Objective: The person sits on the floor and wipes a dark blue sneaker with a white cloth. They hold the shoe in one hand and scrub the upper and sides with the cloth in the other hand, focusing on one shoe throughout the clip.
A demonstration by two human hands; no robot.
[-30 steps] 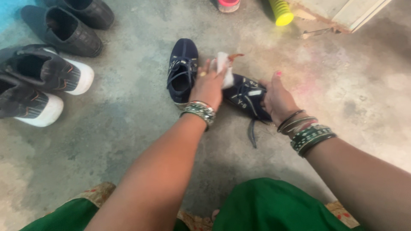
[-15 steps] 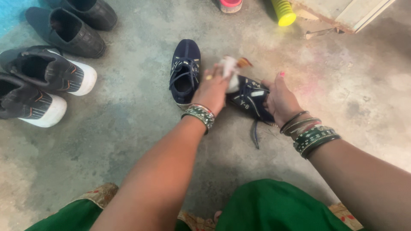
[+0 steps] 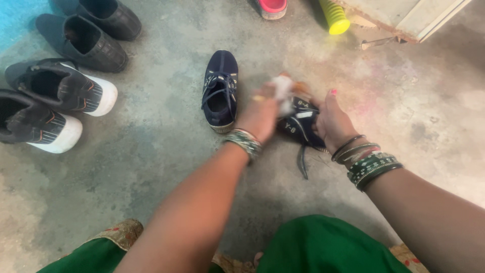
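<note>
Far left on the concrete floor [image 3: 126, 167] lie two black-and-white sneakers [image 3: 60, 91], with two dark slip-on shoes [image 3: 86, 43] above them, all well apart from the hands; nearer the middle a navy lace-up shoe [image 3: 221, 86] lies flat on its sole, toe pointing away, just beside the left hand [image 3: 260, 115] but not touched by it; that hand, blurred, is clenched around a white cloth [image 3: 283, 91], pressing it onto the second navy shoe [image 3: 298, 124], which lies between the two hands; the right hand [image 3: 331, 121] grasps this shoe from its right side, fingers wrapped over the upper, thumb raised; a loose lace [image 3: 303, 164] trails from it across the floor toward the green garment [image 3: 323, 247] at the bottom; at the top edge sit a pink object [image 3: 273, 6] and a yellow ribbed tube [image 3: 333, 17], with a pale board [image 3: 409, 15] to the right. The held shoe looks light and soft, its canvas likely to cave in under pressure, so the firmer sole edge or heel seems the steadier place to grip; the cloth is limp and best kept bunched in the fist; the trailing lace could snag.
</note>
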